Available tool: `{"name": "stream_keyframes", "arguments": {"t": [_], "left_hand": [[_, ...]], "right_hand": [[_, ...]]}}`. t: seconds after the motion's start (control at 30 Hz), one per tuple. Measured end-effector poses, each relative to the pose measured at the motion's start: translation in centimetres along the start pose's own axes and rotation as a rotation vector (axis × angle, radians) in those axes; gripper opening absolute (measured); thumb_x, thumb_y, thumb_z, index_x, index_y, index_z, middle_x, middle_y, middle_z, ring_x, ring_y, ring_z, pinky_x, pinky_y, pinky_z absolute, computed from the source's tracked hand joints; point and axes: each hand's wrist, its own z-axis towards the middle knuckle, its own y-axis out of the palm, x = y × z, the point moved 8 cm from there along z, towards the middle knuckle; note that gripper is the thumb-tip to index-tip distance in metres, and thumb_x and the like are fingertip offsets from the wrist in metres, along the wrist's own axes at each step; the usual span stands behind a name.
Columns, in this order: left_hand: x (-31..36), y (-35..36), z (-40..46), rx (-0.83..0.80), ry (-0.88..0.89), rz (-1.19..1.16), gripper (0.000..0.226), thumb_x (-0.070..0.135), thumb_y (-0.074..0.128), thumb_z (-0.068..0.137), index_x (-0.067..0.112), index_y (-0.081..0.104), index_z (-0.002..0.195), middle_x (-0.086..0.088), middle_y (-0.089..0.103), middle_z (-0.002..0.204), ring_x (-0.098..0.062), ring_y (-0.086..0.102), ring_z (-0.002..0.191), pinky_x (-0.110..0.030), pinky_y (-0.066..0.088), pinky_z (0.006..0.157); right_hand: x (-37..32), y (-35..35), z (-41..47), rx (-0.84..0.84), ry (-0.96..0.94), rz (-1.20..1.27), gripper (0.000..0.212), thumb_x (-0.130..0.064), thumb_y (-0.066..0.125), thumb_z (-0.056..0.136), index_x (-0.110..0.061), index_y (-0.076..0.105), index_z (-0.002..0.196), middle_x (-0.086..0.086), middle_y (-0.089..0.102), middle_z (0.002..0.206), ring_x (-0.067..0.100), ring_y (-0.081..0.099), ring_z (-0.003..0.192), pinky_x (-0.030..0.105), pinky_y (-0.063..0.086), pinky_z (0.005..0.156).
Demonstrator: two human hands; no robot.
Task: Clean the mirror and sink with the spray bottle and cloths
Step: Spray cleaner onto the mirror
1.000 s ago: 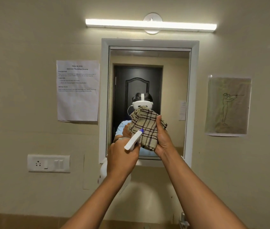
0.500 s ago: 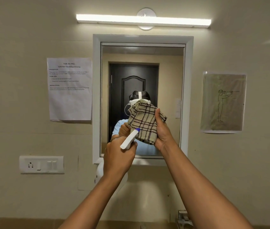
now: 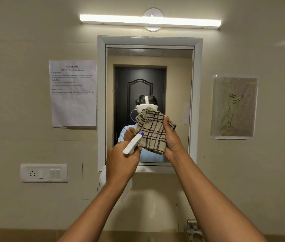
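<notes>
Beige wall, framed mirror (image 3: pixel 149 70) at centre frame, both hands raised before it.

Left hand (image 3: pixel 121 164), lower centre: fingers wrapped round a white spray bottle (image 3: pixel 132 144), blue-tipped nozzle pointing up-right at the cloth. Right hand (image 3: pixel 172 139): thumb over the front of a checked cloth (image 3: pixel 153 131), bunched and held against the lower glass, covering the reflection. Light bar (image 3: pixel 150 20) above; printed sheet (image 3: pixel 73 93) left; switch plate (image 3: pixel 44 172) lower left; drawing (image 3: pixel 234 106) right.
</notes>
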Motion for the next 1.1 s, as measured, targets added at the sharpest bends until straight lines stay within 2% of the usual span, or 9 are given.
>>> {"name": "stream_keyframes", "arguments": {"t": [0.07, 0.17, 0.3, 0.37, 0.47, 0.63, 0.77, 0.87, 1.1], "left_hand": [[0.7, -0.4, 0.0, 0.034, 0.05, 0.067, 0.026, 0.037, 0.07, 0.085, 0.014, 0.07, 0.099, 0.002, 0.063, 0.078, -0.016, 0.063, 0.071, -0.031, 0.057, 0.069], [0.7, -0.8, 0.0, 0.067, 0.039, 0.074, 0.033, 0.037, 0.07, 0.085, 0.013, 0.068, 0.109, 0.002, 0.061, 0.084, -0.017, 0.063, 0.078, -0.035, 0.058, 0.078], [0.5, -0.8, -0.3, 0.045, 0.044, 0.084, 0.034, 0.04, 0.07, 0.084, 0.016, 0.069, 0.109, 0.001, 0.065, 0.083, -0.017, 0.066, 0.077, -0.035, 0.059, 0.074], [0.4, -0.7, -0.4, 0.043, 0.046, 0.082, 0.035, 0.04, 0.07, 0.084, 0.016, 0.069, 0.109, 0.002, 0.065, 0.083, -0.016, 0.066, 0.075, -0.029, 0.058, 0.07], [0.5, -0.9, -0.4, 0.067, 0.029, 0.071, 0.035, 0.038, 0.07, 0.085, 0.014, 0.068, 0.109, 0.004, 0.061, 0.083, -0.013, 0.062, 0.073, -0.019, 0.049, 0.063], [1.0, -0.9, -0.3, 0.077, 0.023, 0.04, 0.033, 0.035, 0.07, 0.085, 0.012, 0.069, 0.108, 0.004, 0.06, 0.084, -0.014, 0.062, 0.075, -0.027, 0.055, 0.071], [1.7, -1.1, 0.2, 0.089, 0.015, 0.004, 0.031, 0.032, 0.069, 0.087, 0.012, 0.069, 0.111, 0.005, 0.059, 0.082, -0.006, 0.056, 0.066, -0.017, 0.046, 0.058], [2.4, -1.5, 1.1, 0.112, -0.005, -0.059, 0.035, 0.032, 0.068, 0.087, 0.011, 0.066, 0.114, 0.003, 0.059, 0.087, -0.01, 0.056, 0.071, -0.015, 0.044, 0.057], [4.3, -3.0, 4.3, 0.22, -0.022, -0.097, 0.032, 0.031, 0.066, 0.089, 0.009, 0.064, 0.113, -0.007, 0.061, 0.087, -0.02, 0.059, 0.076, -0.022, 0.044, 0.058]], "right_hand": [[-0.3, 0.1, -0.5, 0.011, -0.024, -0.003, 0.075, -0.057, 0.066, 0.08, -0.011, 0.052, 0.137, 0.019, 0.064, 0.129, 0.038, 0.063, 0.116, 0.061, 0.048, 0.097], [-0.4, -0.1, -0.5, 0.006, -0.022, 0.011, 0.077, -0.056, 0.067, 0.079, -0.01, 0.051, 0.138, 0.019, 0.063, 0.13, 0.038, 0.061, 0.118, 0.063, 0.046, 0.099], [-0.5, 0.2, -0.7, -0.017, -0.007, 0.027, 0.074, -0.055, 0.064, 0.081, -0.009, 0.051, 0.138, 0.02, 0.063, 0.13, 0.038, 0.062, 0.117, 0.06, 0.049, 0.096], [-0.5, 0.2, -0.9, -0.017, -0.005, 0.03, 0.072, -0.055, 0.063, 0.082, -0.008, 0.052, 0.137, 0.02, 0.063, 0.129, 0.037, 0.063, 0.117, 0.058, 0.052, 0.093], [-0.6, -0.1, -0.9, -0.009, -0.007, 0.03, 0.074, -0.056, 0.064, 0.082, -0.008, 0.052, 0.137, 0.021, 0.062, 0.13, 0.038, 0.061, 0.118, 0.062, 0.047, 0.097], [-1.6, -0.7, -1.4, 0.018, -0.037, -0.003, 0.076, -0.057, 0.067, 0.08, -0.009, 0.052, 0.137, 0.02, 0.062, 0.131, 0.037, 0.061, 0.119, 0.058, 0.05, 0.096], [-3.1, -1.4, -1.8, 0.023, -0.058, -0.026, 0.078, -0.058, 0.069, 0.078, -0.01, 0.053, 0.137, 0.021, 0.061, 0.132, 0.039, 0.06, 0.121, 0.06, 0.046, 0.1], [-5.5, -2.3, -2.2, 0.038, -0.093, -0.015, 0.071, -0.054, 0.063, 0.084, -0.008, 0.052, 0.137, 0.02, 0.061, 0.131, 0.037, 0.061, 0.12, 0.06, 0.046, 0.1], [-12.2, -5.4, -3.4, 0.101, -0.18, -0.035, 0.063, -0.051, 0.058, 0.088, -0.008, 0.055, 0.133, 0.019, 0.064, 0.128, 0.035, 0.063, 0.117, 0.06, 0.047, 0.098]]}}
